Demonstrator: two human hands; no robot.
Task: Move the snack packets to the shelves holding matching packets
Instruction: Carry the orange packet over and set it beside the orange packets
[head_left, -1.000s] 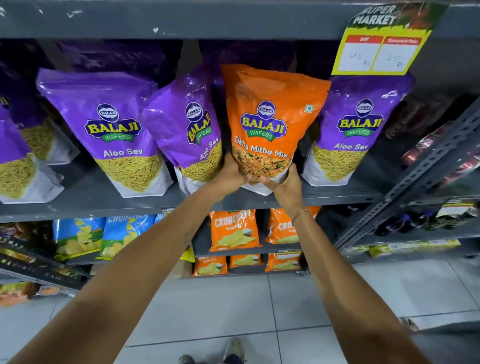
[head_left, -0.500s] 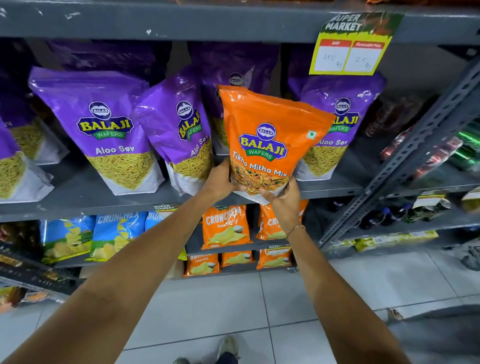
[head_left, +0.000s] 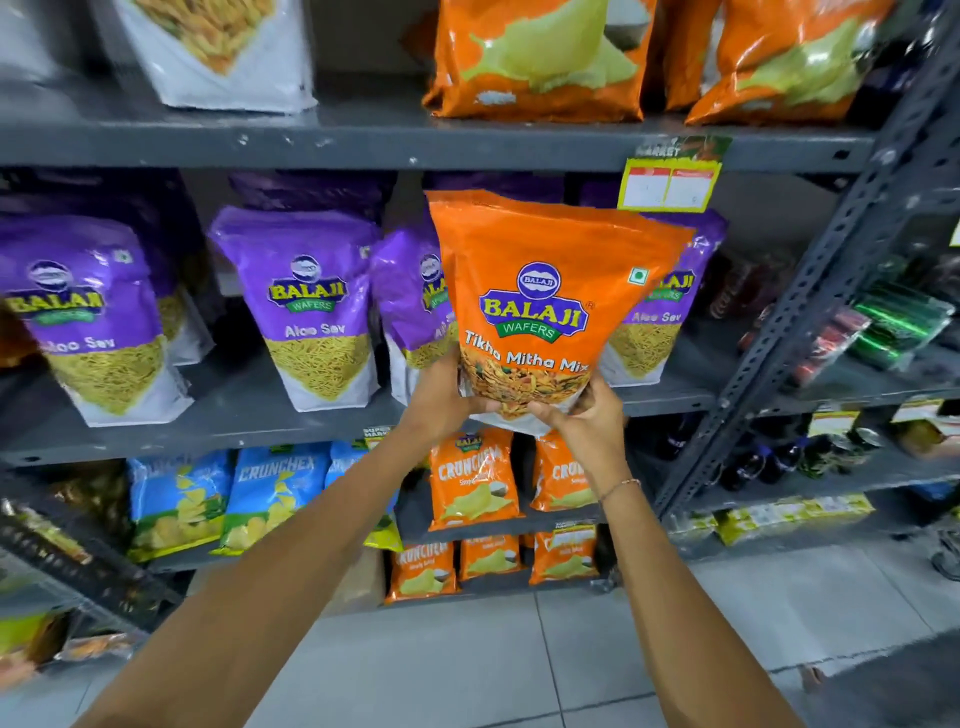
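We grip the orange packet (head_left: 540, 306) at its base, left hand (head_left: 441, 400) and right hand (head_left: 587, 421) both grasping; purple packets (head_left: 311, 312) sit behind our hands

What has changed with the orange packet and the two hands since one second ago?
The orange Tikha Mitha Mix packet was standing on the shelf among the purple Aloo Sev packets; it is now pulled out toward the camera, clear of the shelf. The view also tilted up, showing the shelf above. Unchanged: left hand and right hand grip its bottom edge, and the purple packets stand in place.
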